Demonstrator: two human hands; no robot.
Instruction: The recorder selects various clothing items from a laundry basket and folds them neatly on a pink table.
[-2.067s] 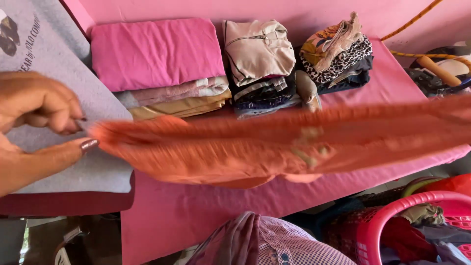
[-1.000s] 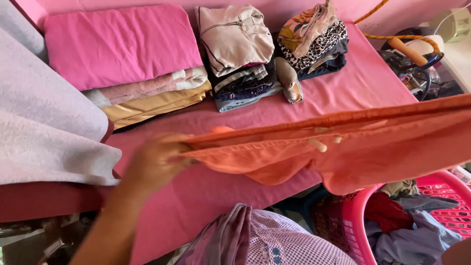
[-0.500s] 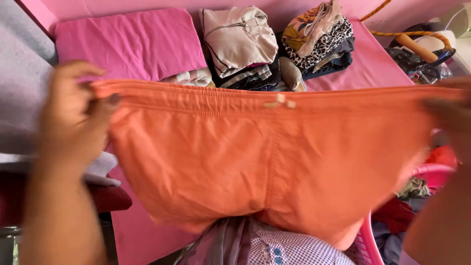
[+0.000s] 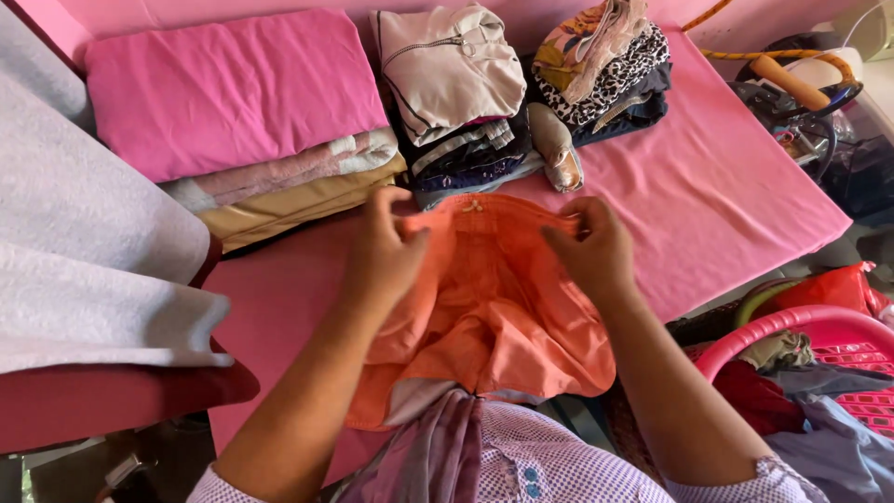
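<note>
Both hands pinch the orange shorts [image 4: 484, 307] at the waistband, left hand [image 4: 386, 247] at 9 o'clock, right hand [image 4: 591, 251] at 3, drawn close so the garment hangs doubled over the pink surface [image 4: 736, 205], folded clothes stacked at 12.

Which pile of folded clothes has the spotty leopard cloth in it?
The right pile, at the far right of the pink table. The left pile has a plain pink top, and the middle pile a beige zipped jacket.

Folded clothes stacks [image 4: 447, 102] block far side; pink cloth [image 4: 726, 196] right free.
</note>
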